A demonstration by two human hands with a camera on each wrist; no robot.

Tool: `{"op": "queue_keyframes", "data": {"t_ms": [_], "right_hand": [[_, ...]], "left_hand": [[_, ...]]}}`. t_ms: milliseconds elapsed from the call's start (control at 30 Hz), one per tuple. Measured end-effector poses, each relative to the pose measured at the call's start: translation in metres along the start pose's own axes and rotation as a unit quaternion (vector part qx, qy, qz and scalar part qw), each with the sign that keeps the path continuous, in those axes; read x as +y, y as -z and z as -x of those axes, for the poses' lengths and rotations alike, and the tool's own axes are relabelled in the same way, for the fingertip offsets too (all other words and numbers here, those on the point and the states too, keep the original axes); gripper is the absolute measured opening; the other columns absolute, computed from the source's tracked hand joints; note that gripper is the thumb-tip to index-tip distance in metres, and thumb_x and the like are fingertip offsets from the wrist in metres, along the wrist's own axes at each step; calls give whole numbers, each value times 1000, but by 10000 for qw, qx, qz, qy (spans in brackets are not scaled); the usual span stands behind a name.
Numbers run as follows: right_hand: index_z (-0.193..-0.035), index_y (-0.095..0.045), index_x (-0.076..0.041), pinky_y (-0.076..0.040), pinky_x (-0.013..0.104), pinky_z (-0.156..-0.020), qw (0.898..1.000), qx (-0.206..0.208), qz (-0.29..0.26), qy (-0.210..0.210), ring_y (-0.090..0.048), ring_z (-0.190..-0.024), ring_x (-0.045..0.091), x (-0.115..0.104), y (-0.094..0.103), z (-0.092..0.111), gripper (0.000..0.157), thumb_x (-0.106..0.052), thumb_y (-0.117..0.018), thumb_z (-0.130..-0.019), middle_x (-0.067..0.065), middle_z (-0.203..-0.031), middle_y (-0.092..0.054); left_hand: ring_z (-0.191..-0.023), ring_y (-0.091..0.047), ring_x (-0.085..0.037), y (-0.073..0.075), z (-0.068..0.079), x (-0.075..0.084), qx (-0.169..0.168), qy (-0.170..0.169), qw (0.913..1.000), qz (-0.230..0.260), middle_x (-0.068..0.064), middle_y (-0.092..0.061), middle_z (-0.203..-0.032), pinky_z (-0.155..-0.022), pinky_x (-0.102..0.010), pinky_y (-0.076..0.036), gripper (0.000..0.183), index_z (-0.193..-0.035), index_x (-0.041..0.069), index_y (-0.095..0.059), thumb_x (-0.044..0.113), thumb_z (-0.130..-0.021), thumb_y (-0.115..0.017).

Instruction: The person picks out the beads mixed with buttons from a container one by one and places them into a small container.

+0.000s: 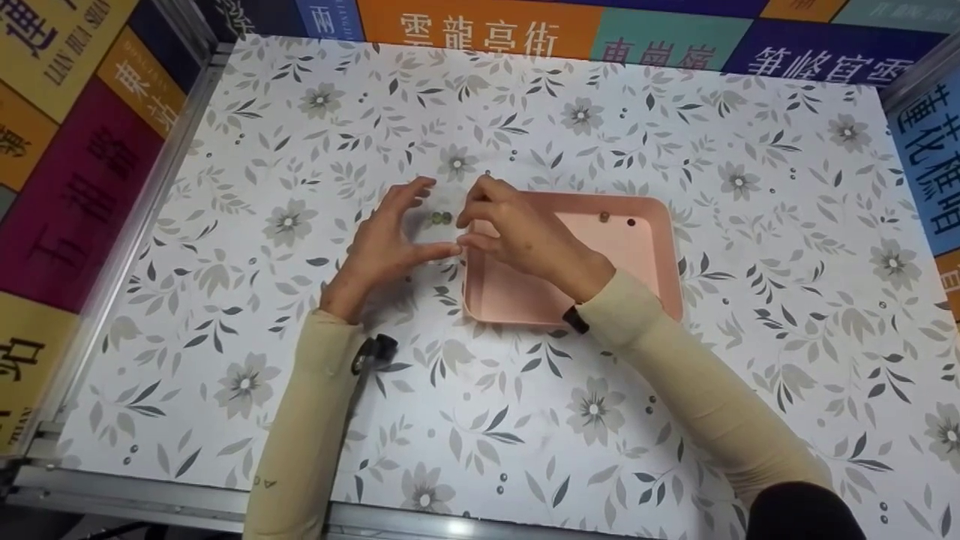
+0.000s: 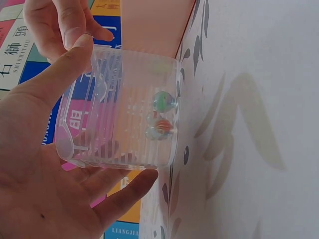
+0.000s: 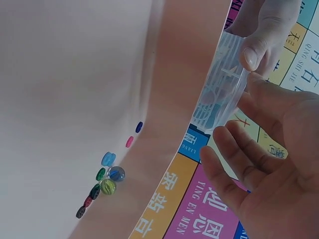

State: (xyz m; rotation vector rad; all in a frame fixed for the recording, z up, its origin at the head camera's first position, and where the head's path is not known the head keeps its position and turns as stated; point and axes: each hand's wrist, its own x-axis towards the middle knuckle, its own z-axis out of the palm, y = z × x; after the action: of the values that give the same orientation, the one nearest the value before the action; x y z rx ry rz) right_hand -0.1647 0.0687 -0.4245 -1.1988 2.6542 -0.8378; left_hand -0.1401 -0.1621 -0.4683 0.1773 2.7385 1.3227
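Note:
A clear ribbed plastic box (image 2: 107, 109) stands on the table, with a few glass marbles (image 2: 162, 102) low inside it. My left hand (image 1: 379, 244) holds the box, its thumb on the near side by the rim and its fingers round the other side. Beside the rim is my right hand (image 1: 521, 229), fingers loosely bent, its thumb close to the left thumb; nothing shows between its fingers. Beneath the right hand lies a pink tray (image 1: 667, 262). In the right wrist view, the tray holds two marbles (image 3: 108, 186) and several small coloured buttons (image 3: 101, 174).
A white table (image 1: 247, 322) with a leaf and flower pattern spreads round the tray. Colourful panels with large characters (image 1: 480, 30) line the back and sides. A metal rail (image 1: 135, 491) runs along the front edge.

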Motion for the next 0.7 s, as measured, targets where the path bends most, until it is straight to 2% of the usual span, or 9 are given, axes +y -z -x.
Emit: {"op": "queue_keyframes", "data": {"t_ms": [233,500,700], "right_hand": [[-112,-77,-8,-55,35,-94,10000,46,59,9,-59,-109,25,1,1,1,20,-22,-72,-99,10,-118,-58],[-113,-77,-9,-55,34,-93,9999,72,83,-23,-60,-107,24,1,3,2,19,-22,-72,-100,9,-117,-59],[-112,-76,-10,-54,35,-95,9999,91,-10,-73,-60,-108,24,3,5,5,18,-22,-72,-99,9,-118,-59]], "left_hand": [[-143,-51,-24,0,-1,0,5,-46,10000,33,0,-51,-154,-117,-49,-45,102,-157,35,-41,55,-72,-92],[-143,-52,-25,0,-1,-2,70,-122,9999,-65,-2,-52,-153,-116,-50,-46,100,-157,31,-42,53,-74,-92],[-143,-51,-25,0,0,-1,43,-59,10000,25,-2,-51,-154,-117,-49,-45,100,-157,31,-42,53,-73,-92]]}}
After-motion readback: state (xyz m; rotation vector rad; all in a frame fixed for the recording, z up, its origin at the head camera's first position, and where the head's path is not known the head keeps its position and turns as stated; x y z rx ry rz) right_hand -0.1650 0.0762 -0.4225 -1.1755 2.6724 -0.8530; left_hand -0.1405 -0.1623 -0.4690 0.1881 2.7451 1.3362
